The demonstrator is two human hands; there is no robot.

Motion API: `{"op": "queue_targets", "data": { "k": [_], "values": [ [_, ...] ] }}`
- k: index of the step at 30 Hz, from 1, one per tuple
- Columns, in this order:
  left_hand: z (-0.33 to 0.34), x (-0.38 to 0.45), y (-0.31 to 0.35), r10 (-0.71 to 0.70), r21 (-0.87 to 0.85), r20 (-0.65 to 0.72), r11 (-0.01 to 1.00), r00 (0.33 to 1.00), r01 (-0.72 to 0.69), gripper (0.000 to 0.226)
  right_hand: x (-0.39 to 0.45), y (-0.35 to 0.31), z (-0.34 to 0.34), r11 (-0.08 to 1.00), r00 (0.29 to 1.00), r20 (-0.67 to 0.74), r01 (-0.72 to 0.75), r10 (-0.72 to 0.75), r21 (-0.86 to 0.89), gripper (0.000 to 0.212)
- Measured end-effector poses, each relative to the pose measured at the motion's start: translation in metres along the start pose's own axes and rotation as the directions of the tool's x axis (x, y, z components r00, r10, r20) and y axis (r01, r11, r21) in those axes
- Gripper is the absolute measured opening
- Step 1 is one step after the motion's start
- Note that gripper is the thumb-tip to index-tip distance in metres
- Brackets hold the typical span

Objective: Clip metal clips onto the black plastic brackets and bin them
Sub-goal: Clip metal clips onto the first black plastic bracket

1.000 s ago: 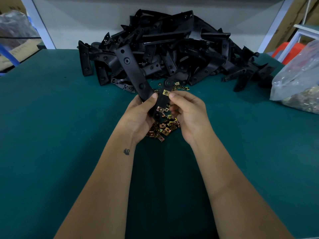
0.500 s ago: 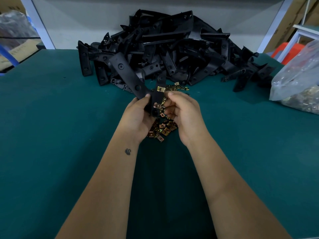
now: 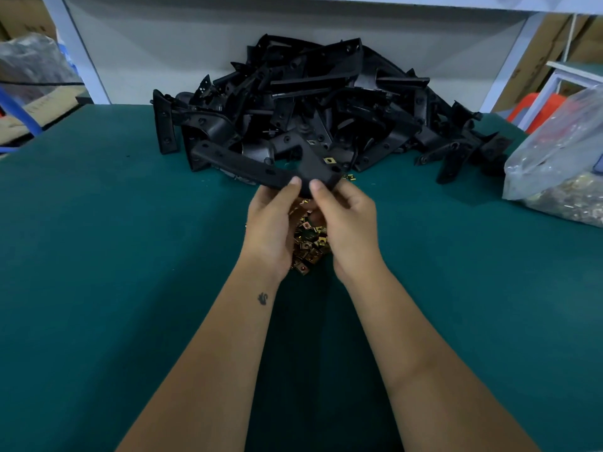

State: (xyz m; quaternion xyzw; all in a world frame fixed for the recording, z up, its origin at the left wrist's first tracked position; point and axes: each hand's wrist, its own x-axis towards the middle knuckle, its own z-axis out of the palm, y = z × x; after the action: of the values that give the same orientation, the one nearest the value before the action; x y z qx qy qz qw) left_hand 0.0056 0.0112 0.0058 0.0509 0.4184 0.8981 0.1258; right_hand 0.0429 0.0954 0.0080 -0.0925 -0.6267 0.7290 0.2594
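The green table [image 3: 98,256] carries a large pile of black brackets [image 3: 310,109] at its far edge and a clear bag [image 3: 561,164] at right. One black bracket [image 3: 248,166] is held above the table in front of the pile, long arm extending left; a metal clip [image 3: 330,160] sits on its right end. The left hand [image 3: 270,230] and right hand [image 3: 349,230] both pinch the bracket's bend between thumb and fingers. Loose clips [image 3: 308,246] lie below the hands, apparently heaped.

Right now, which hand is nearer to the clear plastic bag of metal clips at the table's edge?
Right. The right hand grips the black plastic bracket on the side towards the clear plastic bag of metal clips; the left hand holds it on the far side.
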Motion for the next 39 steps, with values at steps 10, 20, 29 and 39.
{"op": "queue_targets", "data": {
  "k": [10, 20, 29, 39],
  "values": [
    [-0.004, 0.000, 0.003, 0.201, 0.299, -0.148, 0.942, 0.968, -0.150, 0.008, 0.003, 0.002, -0.007, 0.977, 0.984, -0.059, -0.160, 0.169, 0.138, 0.002],
    [0.063, -0.036, -0.042, 0.088, 0.247, -0.115, 0.967, 0.989, -0.057, 0.007, -0.012, -0.024, -0.056, 0.894, 0.929, -0.256, -0.140, 0.268, 0.426, 0.018],
    [0.194, -0.132, -0.133, -0.131, 0.316, 0.254, 0.948, 0.958, 0.045, 0.029, -0.081, -0.085, -0.221, 0.944, 0.735, -0.666, 0.117, 0.126, 0.309, 0.033],
    [0.264, -0.261, -0.239, -0.742, 0.641, 0.418, 0.650, 0.524, 0.408, 0.016, -0.223, -0.091, -0.378, 0.958, 0.220, -0.959, 0.183, 0.178, 0.219, 0.029]
  ]
}}
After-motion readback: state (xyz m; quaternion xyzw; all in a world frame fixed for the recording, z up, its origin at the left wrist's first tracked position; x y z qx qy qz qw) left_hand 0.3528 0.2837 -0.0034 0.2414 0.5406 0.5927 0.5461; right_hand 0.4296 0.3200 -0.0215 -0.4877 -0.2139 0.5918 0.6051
